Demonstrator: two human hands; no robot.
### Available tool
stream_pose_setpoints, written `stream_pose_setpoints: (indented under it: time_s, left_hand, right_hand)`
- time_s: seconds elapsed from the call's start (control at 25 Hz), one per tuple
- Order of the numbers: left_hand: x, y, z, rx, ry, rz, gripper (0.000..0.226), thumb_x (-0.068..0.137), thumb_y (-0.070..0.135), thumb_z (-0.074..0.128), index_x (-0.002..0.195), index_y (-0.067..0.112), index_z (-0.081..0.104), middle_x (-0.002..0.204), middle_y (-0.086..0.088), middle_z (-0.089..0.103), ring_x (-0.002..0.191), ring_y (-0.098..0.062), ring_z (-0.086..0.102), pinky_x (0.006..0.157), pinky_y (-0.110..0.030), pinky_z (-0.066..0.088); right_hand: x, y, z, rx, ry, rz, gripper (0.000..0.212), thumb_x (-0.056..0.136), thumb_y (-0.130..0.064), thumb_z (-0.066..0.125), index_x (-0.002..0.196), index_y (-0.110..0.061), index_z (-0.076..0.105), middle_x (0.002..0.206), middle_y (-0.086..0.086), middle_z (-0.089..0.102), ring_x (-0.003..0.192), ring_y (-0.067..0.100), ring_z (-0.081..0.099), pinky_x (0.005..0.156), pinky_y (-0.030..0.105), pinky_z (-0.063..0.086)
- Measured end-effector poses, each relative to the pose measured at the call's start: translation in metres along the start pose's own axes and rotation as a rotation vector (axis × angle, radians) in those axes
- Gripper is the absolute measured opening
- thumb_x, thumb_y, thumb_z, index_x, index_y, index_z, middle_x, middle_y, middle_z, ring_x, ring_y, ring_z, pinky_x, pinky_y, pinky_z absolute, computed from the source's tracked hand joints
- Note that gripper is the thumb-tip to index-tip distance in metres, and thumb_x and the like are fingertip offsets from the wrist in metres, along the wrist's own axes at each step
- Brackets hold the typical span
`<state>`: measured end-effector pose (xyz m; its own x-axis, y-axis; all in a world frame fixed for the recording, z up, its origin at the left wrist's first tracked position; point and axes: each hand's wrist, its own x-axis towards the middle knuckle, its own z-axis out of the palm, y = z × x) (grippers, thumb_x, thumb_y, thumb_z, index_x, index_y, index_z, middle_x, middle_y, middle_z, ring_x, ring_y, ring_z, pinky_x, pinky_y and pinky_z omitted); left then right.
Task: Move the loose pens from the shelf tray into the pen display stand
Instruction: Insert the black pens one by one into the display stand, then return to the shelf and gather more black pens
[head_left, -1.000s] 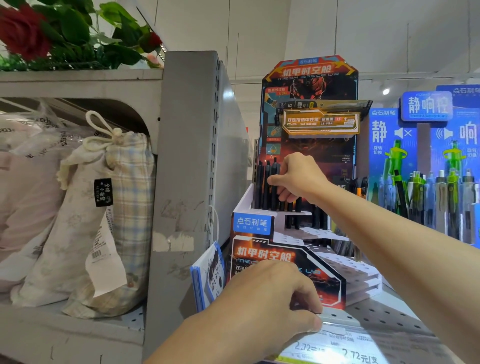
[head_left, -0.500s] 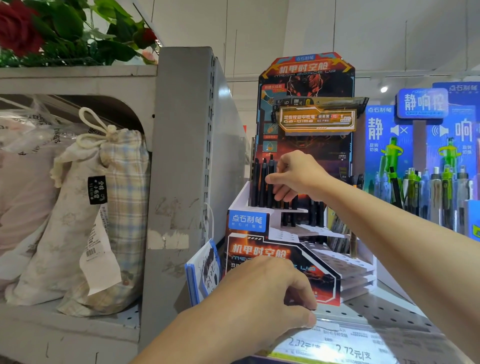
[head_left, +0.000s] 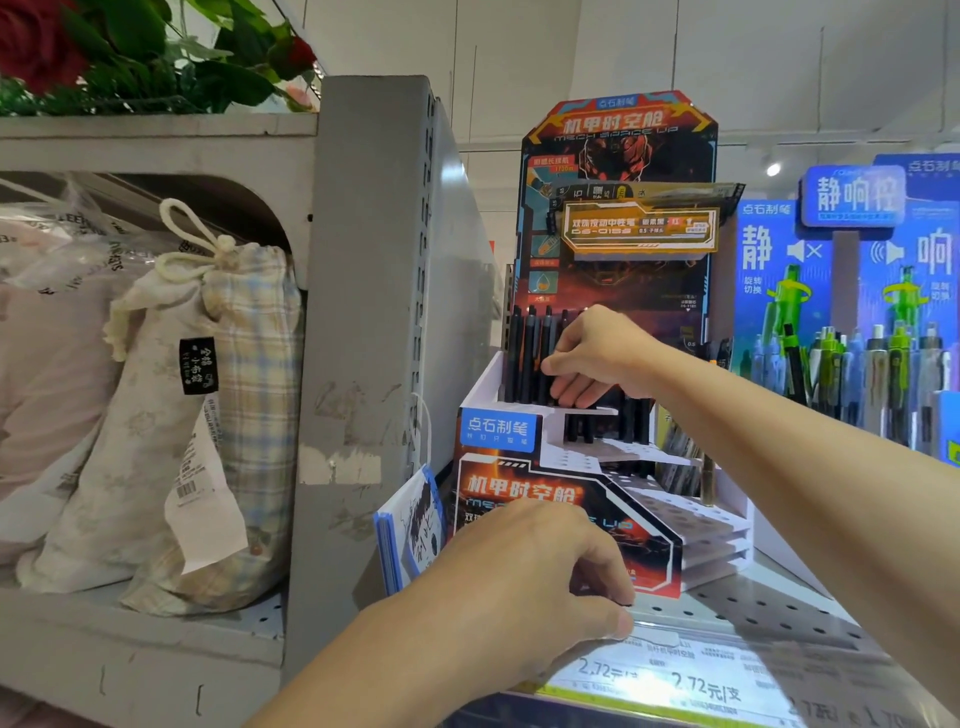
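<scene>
Here, the black pens (head_left: 535, 358) are stood upright in the top tier of the pen display stand (head_left: 566, 499), at about ten o'clock of its stepped rack, with more black pens lower and toward three o'clock. The right hand (head_left: 597, 358) is reached in among them; its fingers are curled against the barrels, though whether a pen is actually clamped in the grip cannot be told, since the palm hides the contact. The left hand (head_left: 524, 587) is held low at six o'clock of the stand, fingers curled with a small dark tip just visible at the fingertips; what is held there cannot be made out.

Several risks are judged likely. The neighbouring pens could be tipped or dragged out if the right hand is drawn back with fingers hooked behind them. The light cardboard stand could be pushed toward twelve o'clock or skewed on the perforated shelf (head_left: 769, 608) by a firm downward push. A pen missing its hole could drop down the white tiers and roll off over the price strip (head_left: 675, 680)
</scene>
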<state>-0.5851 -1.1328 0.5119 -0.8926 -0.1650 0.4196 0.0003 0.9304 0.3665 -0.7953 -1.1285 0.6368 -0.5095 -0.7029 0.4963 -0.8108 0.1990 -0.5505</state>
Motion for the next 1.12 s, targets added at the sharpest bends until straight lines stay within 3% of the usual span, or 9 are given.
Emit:
stream_pose_setpoints:
  time_s: [0.24,0.4,0.52,0.68,0.8,0.92,1.12]
  left_hand:
    - [-0.001,-0.002,0.001,0.003,0.01,0.008,0.019,0.087,0.043,0.073,0.103,0.034,0.075,0.096,0.021,0.066,0.088,0.005,0.06,0.083,-0.025,0.054]
    - [-0.005,-0.003,0.009,0.015,0.072,0.046,0.024,0.09,0.054,0.064,0.098,0.034,0.074,0.09,0.02,0.067,0.083,0.004,0.061,0.081,-0.032,0.057]
    - [0.0,0.0,0.016,-0.016,0.207,0.074,0.032,0.092,0.06,0.053,0.093,0.034,0.072,0.084,0.017,0.071,0.081,-0.003,0.065,0.078,-0.036,0.056]
    - [0.012,0.022,0.031,-0.25,0.412,0.183,0.021,0.091,0.049,0.059,0.089,0.032,0.071,0.08,0.015,0.07,0.076,-0.002,0.064,0.073,-0.034,0.053]
    - [0.024,0.063,0.056,-0.412,0.399,0.27,0.015,0.091,0.042,0.062,0.085,0.031,0.069,0.072,0.013,0.068,0.068,-0.003,0.063,0.065,-0.026,0.05]
    - [0.033,0.126,0.095,-0.518,0.318,0.358,0.014,0.088,0.04,0.061,0.083,0.029,0.069,0.071,0.011,0.07,0.068,-0.005,0.063,0.068,-0.023,0.048]
    - [0.053,0.273,0.188,-0.628,0.186,0.488,0.014,0.088,0.041,0.064,0.094,0.03,0.07,0.077,0.013,0.071,0.075,0.001,0.063,0.07,-0.014,0.046]
  right_hand:
    - [-0.014,0.003,0.0,-0.015,0.073,-0.044,0.017,0.092,-0.016,0.074,0.093,0.0,0.073,0.08,0.014,0.077,0.069,0.023,0.076,0.069,0.038,0.065]
    - [-0.05,-0.004,-0.007,-0.109,0.247,-0.161,0.015,0.092,-0.025,0.073,0.092,-0.01,0.074,0.079,0.004,0.077,0.073,0.016,0.076,0.076,0.037,0.064]
    - [-0.089,-0.009,-0.015,-0.039,0.41,-0.241,0.013,0.091,-0.026,0.071,0.089,-0.012,0.073,0.075,0.001,0.077,0.068,0.013,0.075,0.07,0.031,0.061]
    - [-0.15,-0.005,-0.039,-0.057,0.516,-0.281,0.011,0.09,-0.024,0.069,0.085,-0.014,0.071,0.077,0.006,0.077,0.072,0.022,0.075,0.076,0.042,0.061]
    - [-0.212,0.011,-0.075,-0.045,0.575,-0.275,0.009,0.093,-0.018,0.069,0.086,-0.013,0.069,0.08,0.009,0.076,0.073,0.023,0.075,0.071,0.038,0.061]
    - [-0.28,0.037,-0.12,-0.055,0.648,-0.232,0.008,0.096,-0.012,0.068,0.089,-0.008,0.067,0.082,0.013,0.075,0.071,0.021,0.072,0.066,0.028,0.057]
    - [-0.407,0.114,-0.225,-0.15,0.774,-0.111,0.01,0.096,-0.009,0.067,0.087,-0.015,0.065,0.082,0.013,0.074,0.076,0.03,0.073,0.072,0.038,0.058]
